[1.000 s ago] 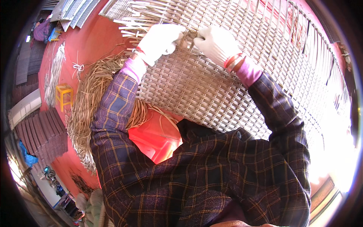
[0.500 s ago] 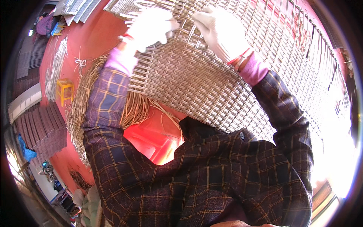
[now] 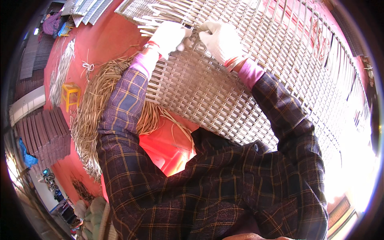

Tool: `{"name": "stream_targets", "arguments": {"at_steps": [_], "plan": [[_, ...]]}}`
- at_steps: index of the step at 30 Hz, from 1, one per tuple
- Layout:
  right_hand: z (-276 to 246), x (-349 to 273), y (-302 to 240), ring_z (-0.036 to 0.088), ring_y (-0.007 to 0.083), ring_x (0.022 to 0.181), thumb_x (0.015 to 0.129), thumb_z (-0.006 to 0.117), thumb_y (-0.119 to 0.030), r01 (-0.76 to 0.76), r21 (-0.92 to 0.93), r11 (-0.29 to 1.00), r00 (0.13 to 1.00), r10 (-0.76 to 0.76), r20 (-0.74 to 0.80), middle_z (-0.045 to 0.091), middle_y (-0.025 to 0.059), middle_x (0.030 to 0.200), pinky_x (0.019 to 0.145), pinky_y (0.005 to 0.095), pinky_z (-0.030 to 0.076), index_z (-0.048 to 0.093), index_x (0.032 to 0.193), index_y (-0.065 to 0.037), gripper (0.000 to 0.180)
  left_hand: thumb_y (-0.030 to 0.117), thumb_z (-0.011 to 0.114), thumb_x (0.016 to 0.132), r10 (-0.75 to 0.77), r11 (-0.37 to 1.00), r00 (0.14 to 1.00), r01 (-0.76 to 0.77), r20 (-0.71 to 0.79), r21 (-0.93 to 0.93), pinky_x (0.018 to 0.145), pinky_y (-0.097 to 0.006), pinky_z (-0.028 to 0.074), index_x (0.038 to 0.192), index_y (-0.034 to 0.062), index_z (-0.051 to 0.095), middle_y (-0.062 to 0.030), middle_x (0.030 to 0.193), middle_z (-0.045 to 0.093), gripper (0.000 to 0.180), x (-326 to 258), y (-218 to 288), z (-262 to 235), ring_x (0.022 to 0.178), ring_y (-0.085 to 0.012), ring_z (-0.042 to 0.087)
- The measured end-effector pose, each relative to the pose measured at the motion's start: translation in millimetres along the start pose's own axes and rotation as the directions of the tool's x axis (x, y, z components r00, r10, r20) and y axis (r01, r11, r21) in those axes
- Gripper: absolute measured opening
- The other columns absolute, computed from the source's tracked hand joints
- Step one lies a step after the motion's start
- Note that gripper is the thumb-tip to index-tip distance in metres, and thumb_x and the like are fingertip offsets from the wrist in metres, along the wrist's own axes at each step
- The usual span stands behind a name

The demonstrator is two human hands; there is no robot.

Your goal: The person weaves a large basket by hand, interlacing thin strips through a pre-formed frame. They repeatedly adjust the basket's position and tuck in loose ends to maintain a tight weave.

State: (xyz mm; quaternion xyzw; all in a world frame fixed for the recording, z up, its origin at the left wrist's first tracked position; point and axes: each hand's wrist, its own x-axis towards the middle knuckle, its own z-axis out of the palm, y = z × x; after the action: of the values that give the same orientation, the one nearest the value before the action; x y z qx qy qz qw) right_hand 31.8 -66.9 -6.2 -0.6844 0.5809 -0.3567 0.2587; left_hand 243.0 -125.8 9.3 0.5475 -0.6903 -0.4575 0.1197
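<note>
A large woven wicker panel (image 3: 200, 84) of flat, shiny brownish-grey strips slopes in front of me, with loose strip ends along its left edge. My left hand (image 3: 169, 39), in a white glove, is closed at the upper left part of the weave, its fingertips pinching at a wicker strip. Close to its right, my right hand (image 3: 221, 41), also gloved in white, has thumb and finger pinched at the same spot. The strip between the fingertips is mostly hidden by the gloves. Toward the upper right, the panel has open rows of bare lengthwise strips.
A thick bundle of loose strips (image 3: 94, 102) lies left of the panel on the red floor (image 3: 108, 38). Beyond it are a yellow stool (image 3: 71, 95), a pale strand bundle (image 3: 63, 74) and stacked brown woven panels (image 3: 44, 136). A red plastic surface (image 3: 172, 154) shows below the panel.
Both hands have drawn closer together; the right moved left and slightly down, the left slightly right and down. The right thumb and finger are now pinched at the weave. The view shifted slightly.
</note>
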Motion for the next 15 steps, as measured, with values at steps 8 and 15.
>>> {"name": "stream_targets", "arguments": {"at_steps": [8,15], "plan": [[22.6,20.7,-1.9,0.078,0.0332,0.084,0.101,0.060,-0.028,0.141,-0.283,0.949,0.987,-0.110,0.121,0.079,0.0152,0.091,0.082,0.0455,0.062,0.083,0.113,-0.013,0.030,0.020,0.068,0.100,0.080,0.993,0.993,-0.072,0.083,-0.095,0.055,-0.031,0.046,0.104,0.0069,0.078,-0.0059,0.081,0.073,0.017,6.5,-12.1,-18.2,0.064,-0.0133,0.063],[-32.6,-17.1,4.0,0.079,0.0278,0.088,0.102,0.066,-0.031,0.193,0.004,0.981,0.967,-0.190,-0.169,0.081,0.0129,0.101,0.083,0.0372,0.062,0.081,0.119,-0.011,0.030,0.025,0.065,0.103,0.231,0.927,0.971,-0.239,0.062,0.289,0.056,-0.033,0.052,0.096,0.0068,0.080,-0.0039,0.077,0.071,0.025,5.7,7.4,-17.0,0.061,-0.0139,0.065]]}}
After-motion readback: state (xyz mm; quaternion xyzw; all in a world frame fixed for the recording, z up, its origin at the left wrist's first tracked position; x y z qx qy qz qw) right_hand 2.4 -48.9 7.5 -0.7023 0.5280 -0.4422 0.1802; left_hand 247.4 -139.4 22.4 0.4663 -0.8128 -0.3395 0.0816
